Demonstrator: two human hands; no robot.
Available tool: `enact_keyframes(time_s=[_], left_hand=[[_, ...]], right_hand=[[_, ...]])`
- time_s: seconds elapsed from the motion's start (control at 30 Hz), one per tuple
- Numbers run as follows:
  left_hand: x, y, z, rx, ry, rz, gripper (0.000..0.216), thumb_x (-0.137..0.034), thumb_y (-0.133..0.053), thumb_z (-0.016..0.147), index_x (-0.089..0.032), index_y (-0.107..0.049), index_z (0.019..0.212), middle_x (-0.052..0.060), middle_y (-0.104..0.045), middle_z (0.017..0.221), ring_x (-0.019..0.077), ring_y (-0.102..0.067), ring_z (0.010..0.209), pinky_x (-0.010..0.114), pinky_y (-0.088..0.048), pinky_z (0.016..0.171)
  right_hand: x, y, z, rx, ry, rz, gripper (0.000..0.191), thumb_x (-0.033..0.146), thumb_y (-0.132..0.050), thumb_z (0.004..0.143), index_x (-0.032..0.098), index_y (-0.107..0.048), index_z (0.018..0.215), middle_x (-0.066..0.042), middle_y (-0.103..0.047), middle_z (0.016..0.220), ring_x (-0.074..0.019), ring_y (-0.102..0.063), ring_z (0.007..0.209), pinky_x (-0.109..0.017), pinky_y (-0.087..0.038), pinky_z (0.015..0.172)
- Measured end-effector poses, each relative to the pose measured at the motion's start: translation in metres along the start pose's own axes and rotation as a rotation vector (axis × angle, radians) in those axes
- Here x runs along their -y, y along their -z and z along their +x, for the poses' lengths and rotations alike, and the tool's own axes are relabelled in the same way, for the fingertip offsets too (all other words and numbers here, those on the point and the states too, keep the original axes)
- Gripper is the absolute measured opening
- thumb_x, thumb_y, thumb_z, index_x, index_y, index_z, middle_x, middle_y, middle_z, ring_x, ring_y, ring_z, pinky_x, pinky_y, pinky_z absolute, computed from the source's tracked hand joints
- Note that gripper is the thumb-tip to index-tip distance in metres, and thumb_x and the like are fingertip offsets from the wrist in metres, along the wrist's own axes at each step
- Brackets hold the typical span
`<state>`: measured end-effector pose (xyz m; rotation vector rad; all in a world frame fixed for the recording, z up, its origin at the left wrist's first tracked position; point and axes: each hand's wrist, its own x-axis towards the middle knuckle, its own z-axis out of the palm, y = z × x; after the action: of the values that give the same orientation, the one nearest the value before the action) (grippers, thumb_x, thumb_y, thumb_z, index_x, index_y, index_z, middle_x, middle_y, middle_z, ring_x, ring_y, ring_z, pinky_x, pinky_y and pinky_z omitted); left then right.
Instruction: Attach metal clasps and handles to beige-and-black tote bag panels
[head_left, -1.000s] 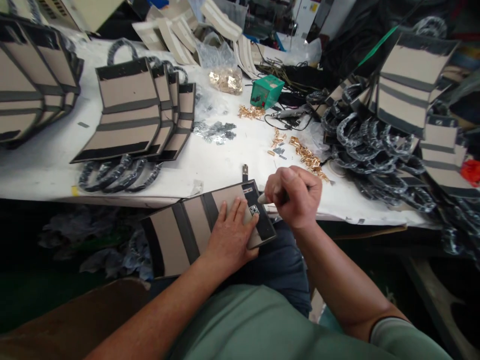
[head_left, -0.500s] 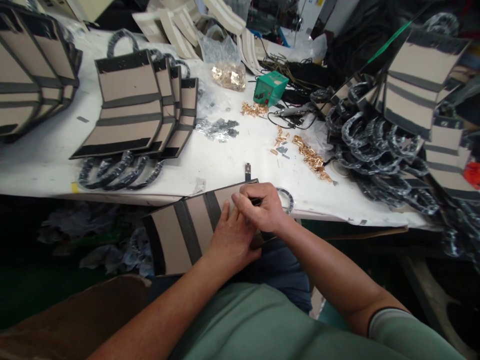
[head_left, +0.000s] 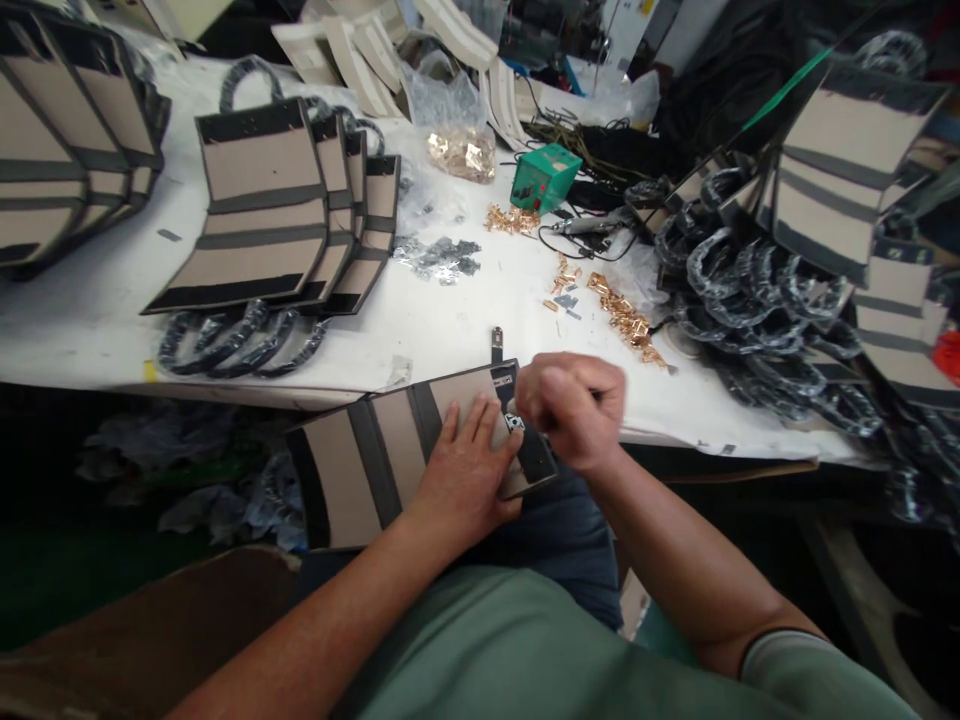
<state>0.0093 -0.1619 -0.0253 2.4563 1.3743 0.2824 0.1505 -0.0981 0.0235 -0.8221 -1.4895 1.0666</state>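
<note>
A beige panel with dark bands, apparently a bag body (head_left: 394, 440), lies tilted across my lap and against the table edge. Flat on it rests my left hand (head_left: 461, 465), fingers spread, thumb tip beside a small metal plate (head_left: 514, 423) on the dark end band. My right hand (head_left: 574, 410) is curled into a fist just over that band's right side, slightly blurred. Something dark shows at its curled fingers, too hidden to name. A short dark strap with a metal piece (head_left: 497, 345) sticks out beyond the panel's top edge.
Similar panels (head_left: 259, 190) with plastic-wrapped handles (head_left: 202, 345) stand at left; more wrapped handles (head_left: 720, 265) pile up at right. Gold-coloured metal parts (head_left: 622, 315), thin grey plates (head_left: 439, 258) and a green box (head_left: 546, 178) with a cord lie on the white table (head_left: 360, 350).
My right hand has lifted off the panel and moved right, uncovering the dark end band and metal plate. The left hand stays on the panel, fingers slightly more spread.
</note>
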Motion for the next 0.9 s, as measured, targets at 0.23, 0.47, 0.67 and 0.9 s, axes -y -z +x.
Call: enact_keyframes(time_s=[0.23, 0.47, 0.67, 0.9], left_hand=[[-0.001, 0.003, -0.002, 0.013, -0.003, 0.028, 0.081, -0.055, -0.076, 0.074, -0.022, -0.053, 0.145, 0.021, -0.032, 0.162, 0.0392, -0.019, 0.153, 0.060, -0.010, 0.123], [0.000, 0.001, -0.005, -0.079, -0.037, 0.056, 0.079, -0.053, -0.077, 0.072, -0.021, -0.058, 0.141, 0.020, -0.036, 0.161, 0.0388, -0.023, 0.152, 0.059, -0.017, 0.123], [0.001, 0.000, -0.008, -0.119, -0.095, 0.086, 0.076, -0.052, -0.076, 0.075, -0.021, -0.057, 0.141, 0.018, -0.039, 0.159, 0.0381, -0.028, 0.150, 0.060, -0.024, 0.122], [-0.003, 0.059, -0.036, -0.516, -0.195, 0.021, 0.049, -0.027, -0.073, 0.082, -0.020, -0.054, 0.126, 0.018, -0.051, 0.148, 0.0318, -0.045, 0.141, 0.051, -0.041, 0.116]], right_hand=[[-0.002, 0.016, -0.015, -0.084, -0.138, -0.086, 0.050, 0.048, -0.059, 0.093, 0.020, -0.048, 0.053, 0.002, -0.047, 0.050, -0.0109, -0.041, 0.047, -0.027, -0.034, 0.048], [-0.007, 0.054, -0.117, -0.298, -0.738, -0.159, 0.045, 0.059, -0.066, 0.085, 0.019, -0.055, 0.067, 0.004, -0.050, 0.049, -0.0114, -0.045, 0.043, -0.024, -0.035, 0.043], [-0.047, 0.021, -0.130, -0.391, -0.851, 0.233, 0.047, 0.058, -0.075, 0.077, 0.020, -0.064, 0.103, 0.004, -0.058, 0.065, -0.0098, -0.047, 0.045, -0.021, -0.038, 0.040], [0.013, 0.008, -0.114, -0.173, -0.193, -0.110, 0.019, 0.034, -0.076, 0.082, 0.022, -0.073, 0.096, -0.010, -0.066, 0.131, -0.0285, -0.063, 0.118, -0.040, -0.051, 0.100]])
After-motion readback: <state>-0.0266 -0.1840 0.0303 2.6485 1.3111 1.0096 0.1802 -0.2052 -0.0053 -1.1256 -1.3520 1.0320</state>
